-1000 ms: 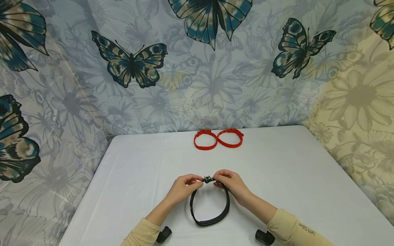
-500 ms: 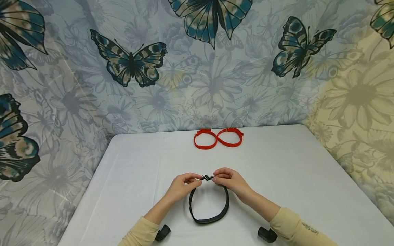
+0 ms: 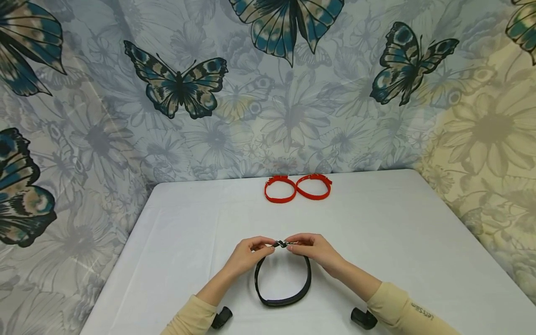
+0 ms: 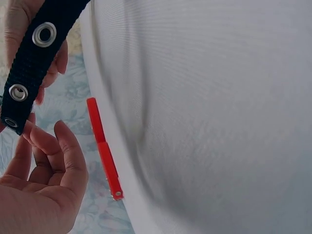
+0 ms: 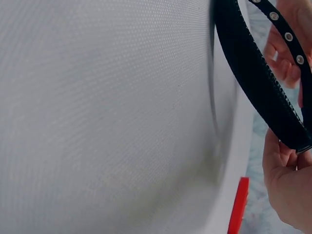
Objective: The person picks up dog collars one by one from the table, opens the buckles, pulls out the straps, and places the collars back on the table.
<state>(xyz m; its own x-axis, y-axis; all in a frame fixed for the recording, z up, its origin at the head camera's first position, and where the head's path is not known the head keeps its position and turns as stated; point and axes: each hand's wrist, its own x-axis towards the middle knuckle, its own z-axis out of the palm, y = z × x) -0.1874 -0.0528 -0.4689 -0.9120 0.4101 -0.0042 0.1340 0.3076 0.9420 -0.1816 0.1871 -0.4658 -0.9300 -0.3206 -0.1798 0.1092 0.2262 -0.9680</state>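
Observation:
A black collar point(image 3: 284, 303) forms a loop between the two hands in the head view, its buckle point(image 3: 282, 244) at the far side. The left hand point(image 3: 250, 253) pinches the strap just left of the buckle, while the right hand point(image 3: 315, 251) pinches it at the right. Metal eyelets run along the strap point(image 4: 45, 35) in the left wrist view, close to the left hand's fingertips. From the right wrist, the padded part of the collar point(image 5: 258, 83) shows with stitched edges, and the eyeleted strap lies beyond it. Fingers partly hide the buckle end.
Two red collars point(image 3: 279, 200), both buckled into loops, lie side by side at the far edge of the white table point(image 3: 180, 223). A butterfly-patterned cloth point(image 3: 289, 116) hangs behind. Black wrist devices point(image 3: 363, 318) sit beside the sleeves.
The right hand's fingers have shifted slightly at the buckle, and the buckle's angle has changed. The collar's loop has moved a little to the left. The red collars stay where they were.

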